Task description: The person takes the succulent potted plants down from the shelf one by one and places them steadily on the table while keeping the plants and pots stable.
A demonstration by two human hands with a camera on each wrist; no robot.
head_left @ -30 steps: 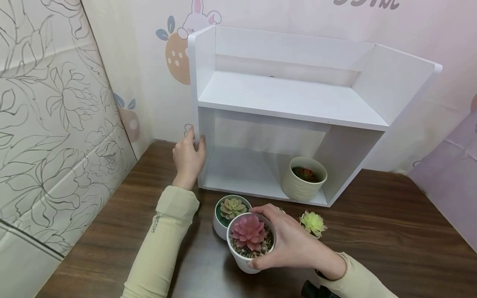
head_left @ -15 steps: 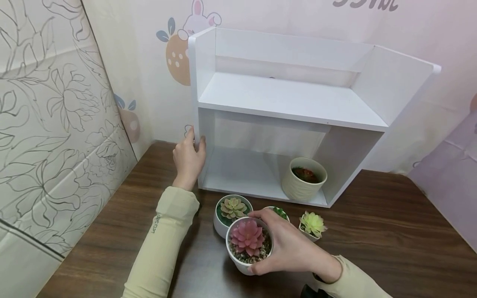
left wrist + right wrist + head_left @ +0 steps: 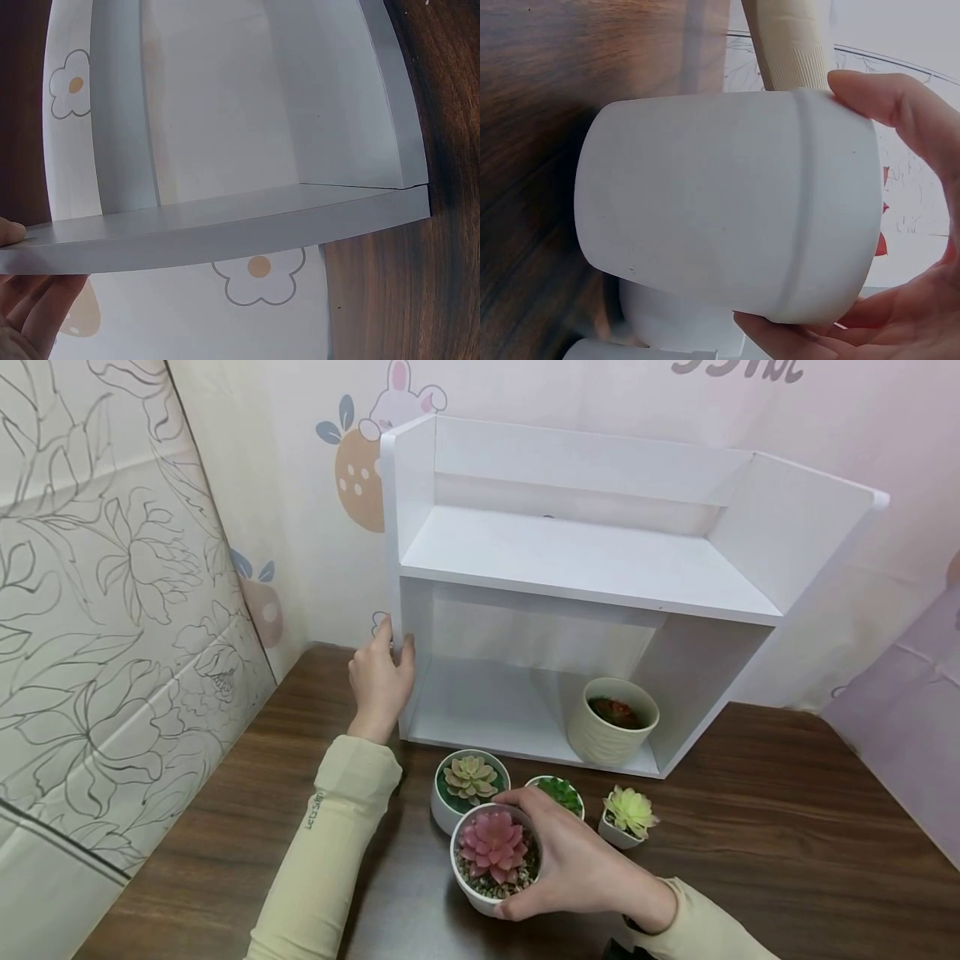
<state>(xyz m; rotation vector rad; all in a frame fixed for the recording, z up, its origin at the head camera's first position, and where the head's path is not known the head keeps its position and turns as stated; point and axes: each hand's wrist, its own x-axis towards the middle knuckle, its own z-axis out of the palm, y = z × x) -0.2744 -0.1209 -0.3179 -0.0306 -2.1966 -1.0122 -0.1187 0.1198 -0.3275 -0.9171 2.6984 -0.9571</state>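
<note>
My left hand (image 3: 381,681) holds the left side panel (image 3: 393,527) of a white two-tier shelf (image 3: 592,564). In the left wrist view, the thumb lies on one face of the panel (image 3: 187,238) and the fingers on the other. My right hand (image 3: 588,864) grips a white pot (image 3: 705,202) by its rim, thumb on the near side and fingers on the far side. A pink succulent (image 3: 493,843) in gravel fills this pot, which overlaps a white pot with a pale green succulent (image 3: 470,778). Its smooth wall faces the right wrist view.
A cream ribbed pot (image 3: 609,727) with a reddish plant stands at the right of the shelf's lower tier. Before the shelf are a small pot with a dark green plant (image 3: 561,793) and another with a yellow-green succulent (image 3: 630,812). All stand on a dark wooden table (image 3: 795,827).
My right hand has shifted slightly left and toward me with the pink succulent's pot, uncovering the dark green plant and more of the yellow-green one's pot. The left hand and shelf stay put.
</note>
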